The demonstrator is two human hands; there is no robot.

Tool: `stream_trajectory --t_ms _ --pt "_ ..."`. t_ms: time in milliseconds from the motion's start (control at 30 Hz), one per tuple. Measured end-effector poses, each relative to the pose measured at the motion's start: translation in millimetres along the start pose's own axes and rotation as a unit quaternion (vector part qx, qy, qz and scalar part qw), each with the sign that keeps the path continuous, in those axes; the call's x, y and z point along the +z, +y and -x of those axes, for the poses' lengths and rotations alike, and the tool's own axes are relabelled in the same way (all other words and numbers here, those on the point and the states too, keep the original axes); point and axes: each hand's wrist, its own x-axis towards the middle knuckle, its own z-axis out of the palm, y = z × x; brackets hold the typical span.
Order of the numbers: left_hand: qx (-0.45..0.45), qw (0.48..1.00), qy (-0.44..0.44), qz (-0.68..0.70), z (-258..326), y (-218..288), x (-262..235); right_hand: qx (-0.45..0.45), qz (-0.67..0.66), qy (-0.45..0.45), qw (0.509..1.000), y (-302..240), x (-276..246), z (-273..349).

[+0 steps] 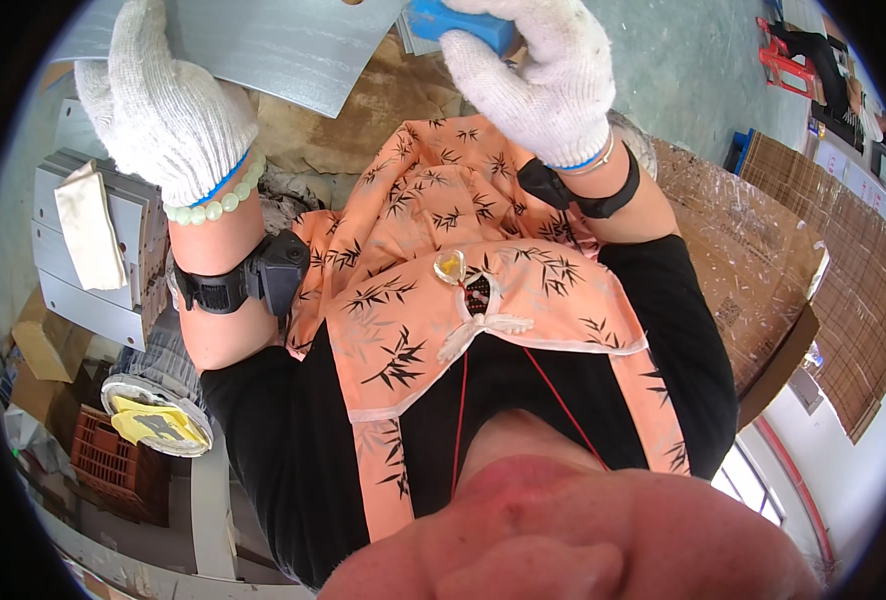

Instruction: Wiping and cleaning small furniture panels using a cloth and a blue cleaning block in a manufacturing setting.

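My left hand (163,105), in a white knit glove, presses down on the left part of a grey sheet panel (283,45) at the top of the view. In my right hand (543,70), also gloved in white, is a blue block (463,25) held at the panel's right edge. Both wrists carry black bands, and the left one also has a pale green bead bracelet. An orange patterned apron over a black shirt fills the middle of the view.
A stack of grey panels (93,260) with a cloth on top sits at the left. Brown cardboard (733,240) lies at the right, near brown slatted boards (853,300). An orange crate (113,465) and a round tape roll (153,415) are at the lower left.
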Motion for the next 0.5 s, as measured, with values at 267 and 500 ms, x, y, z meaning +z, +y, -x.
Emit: stream_trajectory --t_ms 267,500 --pt "0.038 0.991 -0.011 -0.126 -2.8 -10.1 -18.9 -0.011 0.0 0.03 0.999 1.7 2.7 -1.5" --pt "0.147 0.896 -0.043 -0.416 -13.1 -26.2 -53.2 -0.016 -0.016 0.032 0.999 -0.3 3.8 -0.6"
